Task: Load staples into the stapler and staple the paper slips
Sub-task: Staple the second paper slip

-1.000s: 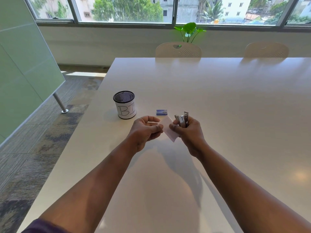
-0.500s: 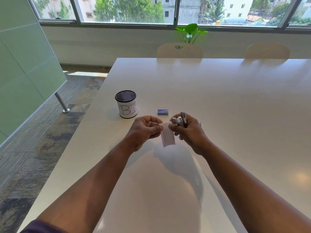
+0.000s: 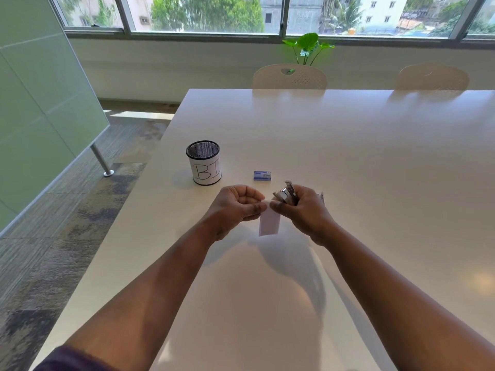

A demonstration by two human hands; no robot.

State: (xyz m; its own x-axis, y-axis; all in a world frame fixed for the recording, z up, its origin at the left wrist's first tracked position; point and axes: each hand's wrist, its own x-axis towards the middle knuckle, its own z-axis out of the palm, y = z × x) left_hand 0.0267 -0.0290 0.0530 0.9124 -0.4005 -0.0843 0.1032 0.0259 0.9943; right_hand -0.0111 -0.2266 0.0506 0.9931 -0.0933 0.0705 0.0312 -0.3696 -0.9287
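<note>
Both hands meet over the near middle of the white table point(image 3: 348, 156): the left hand point(image 3: 235, 207) pinches the top edge of the paper slip point(image 3: 269, 222) between thumb and curled forefinger, and the right hand point(image 3: 305, 210) has its fingers wrapped round the metal stapler point(image 3: 286, 194), thumb tip also touching the slip's top edge. A second ago the slip lay slanted between the hands, its lower corner pointing down and to the right; now it hangs straight down from the pinch, long side upright, and the stapler's nose sits just above its top right corner. I judge that the slip has been squared up and is being fed toward the stapler's mouth, so a staple press looks close; whether the edge is already in the mouth is too small to tell, as is whether one slip or several are held. Behind the hands, the mesh pen cup point(image 3: 203, 163) marked "BI" and the small blue staple box point(image 3: 262, 175) stand on the table where they were, untouched.
</note>
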